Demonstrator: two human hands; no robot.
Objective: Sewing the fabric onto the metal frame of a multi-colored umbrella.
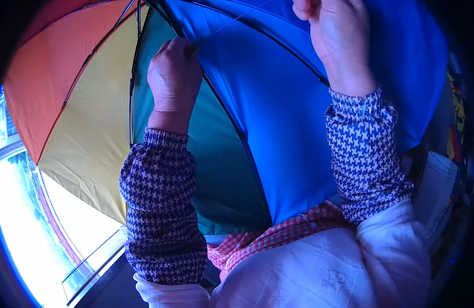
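Note:
An opened umbrella with red, orange, yellow, green and blue panels spreads before me, its inner side and black ribs facing me. My left hand is closed in a pinch beside the black rib between the green and blue panels. What its fingertips grip is too small to make out. A faint thin line, perhaps thread, runs from there up and right across the blue cloth. Higher up, in front of a blue panel, my right hand has curled fingers, partly cut off by the upper edge; their contents are hidden.
Red-and-white checked cloth lies across my lap under the umbrella's near edge. A bright window glows at the lower left. At the right stands a pale, panel-like object, with colourful cloth behind it.

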